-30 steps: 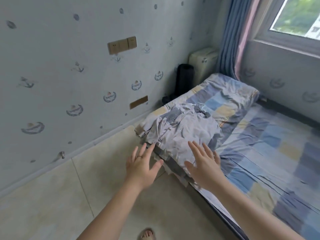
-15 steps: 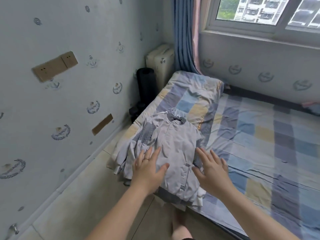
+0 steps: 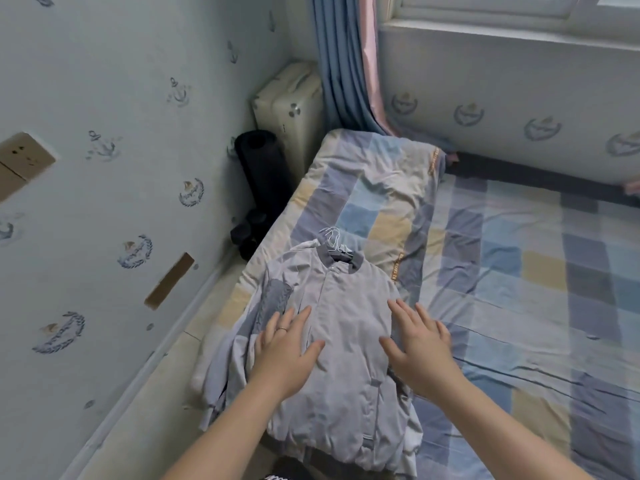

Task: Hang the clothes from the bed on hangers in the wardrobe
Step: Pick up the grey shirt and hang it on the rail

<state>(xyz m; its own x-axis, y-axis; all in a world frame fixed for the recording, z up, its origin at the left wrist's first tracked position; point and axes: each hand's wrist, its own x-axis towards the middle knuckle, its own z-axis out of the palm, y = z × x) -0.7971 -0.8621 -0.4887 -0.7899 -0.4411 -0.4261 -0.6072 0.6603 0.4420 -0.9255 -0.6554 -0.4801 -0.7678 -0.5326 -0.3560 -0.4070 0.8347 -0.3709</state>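
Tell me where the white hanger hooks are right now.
Head view, centre: the white hanger hooks stick out of the collar of the grey jacket, lying against the near end of the checked pillow on the left side of the bed.

Both hands, left hand (image 3: 284,355) and right hand (image 3: 420,349), spread flat on a grey jacket (image 3: 341,344) (white wire hangers (image 3: 333,241) at its collar) on the checked bed (image 3: 519,289).
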